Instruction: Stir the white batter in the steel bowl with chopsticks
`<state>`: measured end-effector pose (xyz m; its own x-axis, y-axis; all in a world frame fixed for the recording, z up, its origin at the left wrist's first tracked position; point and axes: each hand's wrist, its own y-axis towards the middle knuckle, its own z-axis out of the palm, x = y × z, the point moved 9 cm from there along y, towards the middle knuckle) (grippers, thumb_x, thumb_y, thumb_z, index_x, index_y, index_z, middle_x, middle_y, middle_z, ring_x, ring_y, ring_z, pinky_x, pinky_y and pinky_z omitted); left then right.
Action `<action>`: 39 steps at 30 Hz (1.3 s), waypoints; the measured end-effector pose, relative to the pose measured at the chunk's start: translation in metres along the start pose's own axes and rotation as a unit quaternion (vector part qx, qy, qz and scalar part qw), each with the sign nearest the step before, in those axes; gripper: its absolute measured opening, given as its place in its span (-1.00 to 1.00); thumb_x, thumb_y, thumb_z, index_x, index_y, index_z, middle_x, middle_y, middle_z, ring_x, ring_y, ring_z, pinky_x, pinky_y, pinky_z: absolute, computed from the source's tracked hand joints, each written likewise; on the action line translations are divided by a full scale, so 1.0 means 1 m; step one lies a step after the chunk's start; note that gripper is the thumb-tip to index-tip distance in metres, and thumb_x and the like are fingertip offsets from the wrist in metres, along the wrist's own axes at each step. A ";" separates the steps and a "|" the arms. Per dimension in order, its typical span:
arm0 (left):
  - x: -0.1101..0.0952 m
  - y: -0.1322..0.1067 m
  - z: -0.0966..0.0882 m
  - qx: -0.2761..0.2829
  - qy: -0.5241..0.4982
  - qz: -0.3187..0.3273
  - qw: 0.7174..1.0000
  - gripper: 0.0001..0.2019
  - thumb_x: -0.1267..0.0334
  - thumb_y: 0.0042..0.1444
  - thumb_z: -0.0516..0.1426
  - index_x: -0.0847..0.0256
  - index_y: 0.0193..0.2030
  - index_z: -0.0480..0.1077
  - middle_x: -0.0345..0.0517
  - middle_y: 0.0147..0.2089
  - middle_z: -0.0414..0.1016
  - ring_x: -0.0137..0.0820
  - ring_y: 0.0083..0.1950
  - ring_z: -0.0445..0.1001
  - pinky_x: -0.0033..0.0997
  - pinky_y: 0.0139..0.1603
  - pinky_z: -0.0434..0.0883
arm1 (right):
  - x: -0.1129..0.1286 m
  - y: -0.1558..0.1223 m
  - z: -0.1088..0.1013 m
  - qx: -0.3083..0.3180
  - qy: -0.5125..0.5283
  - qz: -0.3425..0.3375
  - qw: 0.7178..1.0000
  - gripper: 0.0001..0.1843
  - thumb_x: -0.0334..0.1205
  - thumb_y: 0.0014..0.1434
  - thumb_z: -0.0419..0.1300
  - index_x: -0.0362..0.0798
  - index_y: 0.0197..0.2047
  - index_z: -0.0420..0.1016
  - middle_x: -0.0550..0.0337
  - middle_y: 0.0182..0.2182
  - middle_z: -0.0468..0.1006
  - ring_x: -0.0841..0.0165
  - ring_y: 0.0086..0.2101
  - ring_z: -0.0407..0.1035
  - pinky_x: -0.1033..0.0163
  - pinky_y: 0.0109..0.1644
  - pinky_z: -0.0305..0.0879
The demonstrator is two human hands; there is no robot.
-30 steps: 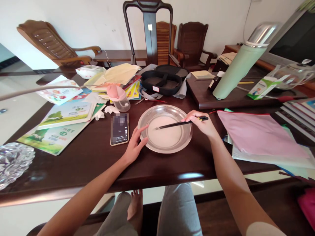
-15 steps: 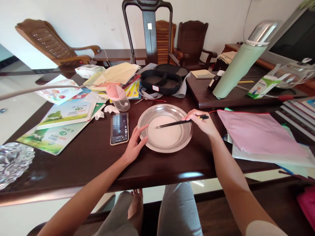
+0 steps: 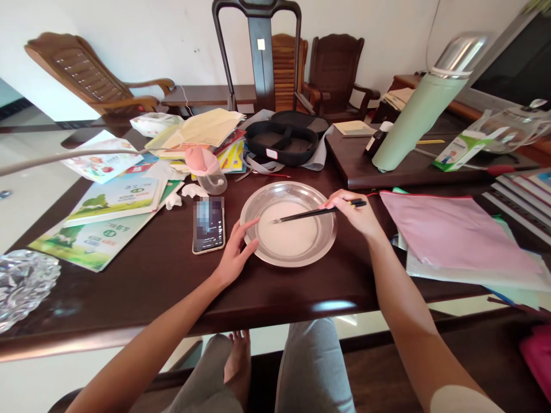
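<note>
A round steel plate point(image 3: 262, 252) holding a white liquid or batter sits on the dark wooden table point(image 3: 163, 281) in front of me. My left hand point(image 3: 236, 252) rests against the plate's left rim, thumb and fingers spread on it. My right hand point(image 3: 355, 212) is closed on a pair of black chopsticks point(image 3: 307, 215), whose tips reach over the middle of the plate just above the white surface. A phone point(image 3: 209, 223) lies flat just left of my left hand.
Books and leaflets point(image 3: 116, 198) and a pink-lidded cup point(image 3: 209, 169) clutter the left side. A black lunch box point(image 3: 284, 142) stands behind the plate. A green flask point(image 3: 424, 106), a pink folder point(image 3: 451, 232) and stacked books point(image 3: 523, 195) fill the right. Crumpled foil point(image 3: 23, 284) lies far left.
The chopstick tips have shifted very slightly over the plate. Both hands stay where they were.
</note>
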<state>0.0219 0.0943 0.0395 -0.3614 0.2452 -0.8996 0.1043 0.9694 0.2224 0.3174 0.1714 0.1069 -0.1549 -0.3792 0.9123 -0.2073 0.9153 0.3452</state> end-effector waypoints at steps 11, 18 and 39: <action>0.001 0.000 0.000 0.001 0.004 -0.004 1.000 -0.40 -0.23 0.29 0.14 0.03 0.34 0.41 0.05 0.27 0.39 -0.04 0.36 0.30 0.02 0.44 0.20 | -0.002 -0.001 0.000 0.022 0.027 0.000 0.999 -0.51 0.27 0.20 0.32 0.06 -0.51 0.63 0.15 -0.49 0.69 0.20 -0.34 0.63 0.10 -0.13 0.54; 0.000 0.000 0.000 -0.001 0.001 0.002 1.000 -0.42 -0.20 0.30 0.15 0.06 0.33 0.41 0.07 0.29 0.36 -0.04 0.37 0.30 0.03 0.46 0.17 | -0.001 -0.002 -0.030 -0.098 -0.006 -0.010 0.995 -0.52 0.25 0.21 0.32 0.06 -0.52 0.59 0.18 -0.50 0.68 0.22 -0.34 0.63 0.08 -0.06 0.51; 0.001 0.000 -0.001 -0.001 0.014 -0.008 1.000 -0.43 -0.19 0.30 0.14 0.04 0.33 0.41 0.05 0.23 0.38 -0.05 0.31 0.30 0.01 0.39 0.25 | -0.003 -0.002 -0.011 -0.007 0.034 -0.005 0.999 -0.48 0.26 0.24 0.29 0.06 -0.57 0.58 0.14 -0.53 0.66 0.20 -0.36 0.61 0.09 -0.17 0.51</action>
<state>0.0202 0.0946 0.0390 -0.3884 0.2307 -0.8921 0.0969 0.9730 0.2094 0.3291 0.1719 0.1062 -0.0867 -0.3789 0.9214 -0.1946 0.9135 0.3574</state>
